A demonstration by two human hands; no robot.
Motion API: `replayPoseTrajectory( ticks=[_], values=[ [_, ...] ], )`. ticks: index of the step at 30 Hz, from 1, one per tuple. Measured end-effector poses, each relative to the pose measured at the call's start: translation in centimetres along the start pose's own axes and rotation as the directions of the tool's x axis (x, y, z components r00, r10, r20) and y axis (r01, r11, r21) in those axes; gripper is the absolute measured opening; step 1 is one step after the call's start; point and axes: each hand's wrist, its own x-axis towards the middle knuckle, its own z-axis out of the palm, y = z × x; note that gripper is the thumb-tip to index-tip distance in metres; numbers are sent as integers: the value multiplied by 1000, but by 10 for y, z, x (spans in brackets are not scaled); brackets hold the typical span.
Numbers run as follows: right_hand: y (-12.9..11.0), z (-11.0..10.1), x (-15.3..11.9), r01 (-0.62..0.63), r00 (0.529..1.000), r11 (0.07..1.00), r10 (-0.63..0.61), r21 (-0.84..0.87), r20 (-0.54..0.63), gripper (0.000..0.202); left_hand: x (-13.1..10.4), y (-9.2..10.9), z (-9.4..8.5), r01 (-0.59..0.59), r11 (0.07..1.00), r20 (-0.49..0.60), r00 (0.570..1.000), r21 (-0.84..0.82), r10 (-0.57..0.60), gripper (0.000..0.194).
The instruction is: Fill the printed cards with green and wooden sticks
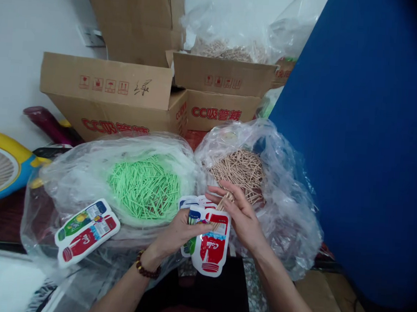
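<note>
My left hand grips a bottle-shaped candy packet with a red Cola print and a green print, its thumb across the front. Between the fingers of my right hand is a small bundle of brown candy sticks, whose lower ends meet the packet's top near my left thumb. Whether they are inside it I cannot tell. More packets show partly behind this one. Beyond my right hand, loose brown sticks fill a clear plastic bag. Green sticks lie in another bag to the left.
Another Cola packet lies on the left bag's front edge. Cardboard boxes stand behind, with a further bag of sticks above. A yellow and blue fan is at left. A blue panel rises at right.
</note>
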Motion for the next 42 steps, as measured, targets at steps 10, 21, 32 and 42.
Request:
replayPoseTrajectory(
  ticks=[10, 21, 32, 42],
  values=[
    [0, -10, 0, 23, 992, 922, 27, -386, 124, 35, 4, -1, -9, -76, 997, -141, 987, 12, 77, 21],
    [37, 6, -8, -301, 953, 953, 299, -35, -38, 30, 1, -6, -16, -71, 985, -297, 955, -156, 21, 29],
    [46, 15, -9, -269, 961, 960, 262, -80, -88, 27, -8, 2, -23, -60, 988, -257, 966, -144, 22, 29],
    [48, 17, -12, -293, 956, 954, 289, -63, -56, 28, -9, -2, -26, -34, 996, -206, 978, -80, 17, 25]
  ],
)
